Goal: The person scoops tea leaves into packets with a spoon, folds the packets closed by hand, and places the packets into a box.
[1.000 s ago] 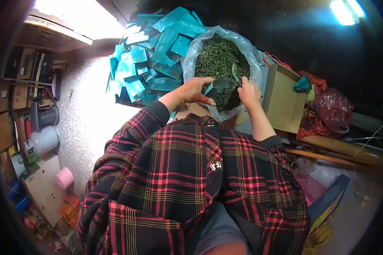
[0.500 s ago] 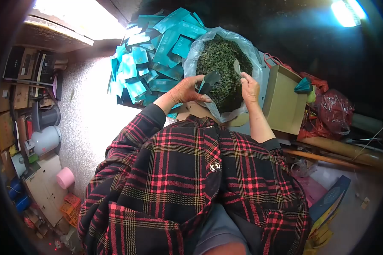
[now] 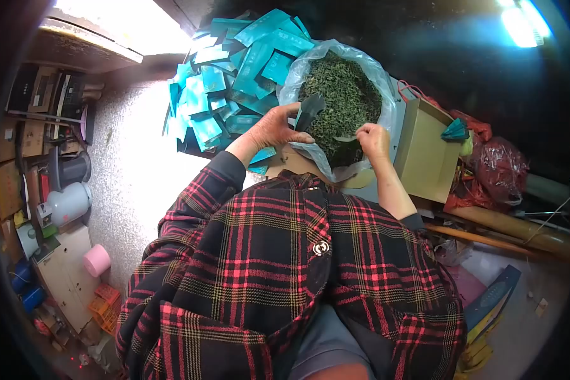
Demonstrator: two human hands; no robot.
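A clear plastic bag stands open in front of me, filled with dried green leaves that look like tea. My left hand grips a small pouch, dark inside, tilted over the bag's near left part with its mouth apart. Over the right side of the leaves, my right hand pinches a thin, pale scoop. The scoop points left and lies low against the leaves, below the pouch. Whether it carries any leaves is too small to tell.
A heap of flat teal pouches lies left of the bag. To the right stands a shallow cardboard box with a teal crumpled piece at its edge. Red plastic bags are beyond it. A pink bin stands at far left.
My right hand has turned, so the scoop swings from pointing upward to pointing left, low on the leaves. My left hand keeps the pouch at nearly the same spot.
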